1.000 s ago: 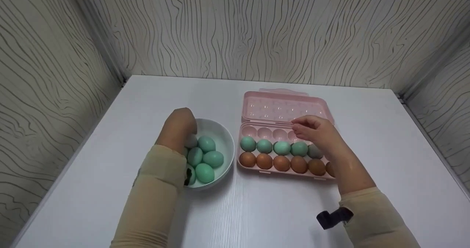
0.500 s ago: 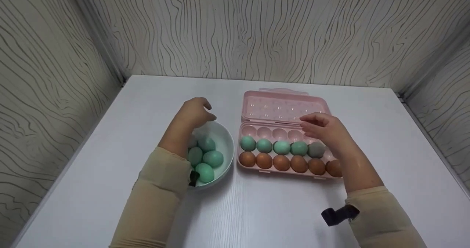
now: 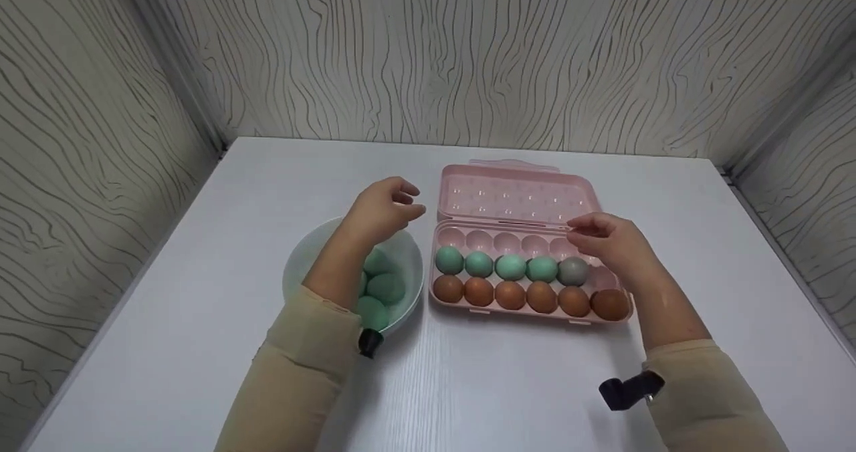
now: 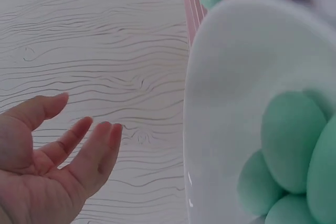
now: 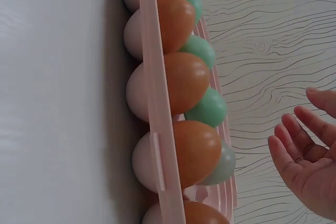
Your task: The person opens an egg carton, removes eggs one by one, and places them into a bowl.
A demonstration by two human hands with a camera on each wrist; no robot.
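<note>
My left hand point(image 3: 388, 204) hovers above the far right rim of a white bowl point(image 3: 411, 251), fingers loosely bent and holding nothing. Green eggs point(image 4: 294, 140) lie in the bowl, partly covered by my forearm in the head view. My right hand point(image 3: 612, 238) is over the right end of a pink egg carton point(image 3: 521, 313); its fingers point(image 5: 299, 135) are relaxed with nothing between them. Brown eggs point(image 3: 510, 295) fill the carton's front row. Behind them sit several green eggs point(image 3: 511, 266) and one grey egg point(image 3: 573, 271), with a bare cup point(image 3: 604, 278) at that row's right end.
The carton's lid point(image 3: 518, 194) lies folded back behind it. Along the back row are bare cups point(image 3: 507, 243). Both stand on a white table point(image 3: 468, 385), close beside the bowl, with patterned panels point(image 3: 428, 57) around the back and sides.
My left hand has risen out of the bowl and moved right toward the carton, with nothing in it. My right hand has shifted a little to the right, uncovering the carton's right end.
</note>
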